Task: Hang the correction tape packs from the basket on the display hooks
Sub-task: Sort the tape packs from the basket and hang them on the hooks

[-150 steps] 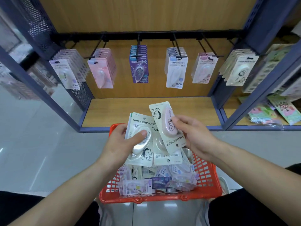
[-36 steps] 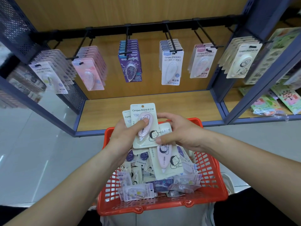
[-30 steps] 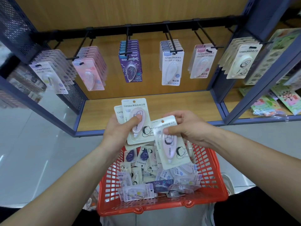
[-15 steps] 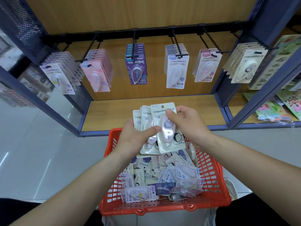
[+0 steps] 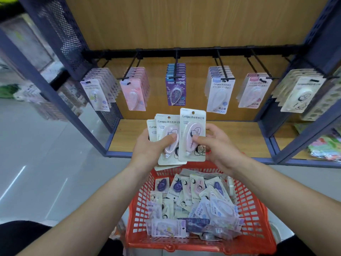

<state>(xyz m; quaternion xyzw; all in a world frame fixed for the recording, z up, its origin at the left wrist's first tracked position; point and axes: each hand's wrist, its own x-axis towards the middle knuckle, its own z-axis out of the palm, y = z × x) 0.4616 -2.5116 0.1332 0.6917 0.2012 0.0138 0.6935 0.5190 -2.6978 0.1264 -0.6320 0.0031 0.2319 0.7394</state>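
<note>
My left hand (image 5: 149,150) grips a fanned stack of cream correction tape packs (image 5: 167,133), thumb across the front one. My right hand (image 5: 219,146) pinches one more cream pack with a pink dispenser (image 5: 192,133) held upright beside that stack, slightly overlapping it. Both are raised above the red basket (image 5: 258,215), which holds several loose packs (image 5: 193,206) in purple, pink and cream. Beyond, black display hooks (image 5: 175,60) carry rows of hung packs; the rightmost hook's cream packs (image 5: 299,91) match mine.
A blue metal shelf frame (image 5: 287,130) encloses a wooden shelf board (image 5: 239,137) under the hooks. A perforated side panel (image 5: 62,30) stands left. Colourful packets (image 5: 326,146) lie on the neighbouring shelf at right. Grey tiled floor spreads left.
Both hands have lifted the packs higher above the basket, and the right hand's pack now stands upright beside the left hand's stack. My view tilted upward toward the hooks.
</note>
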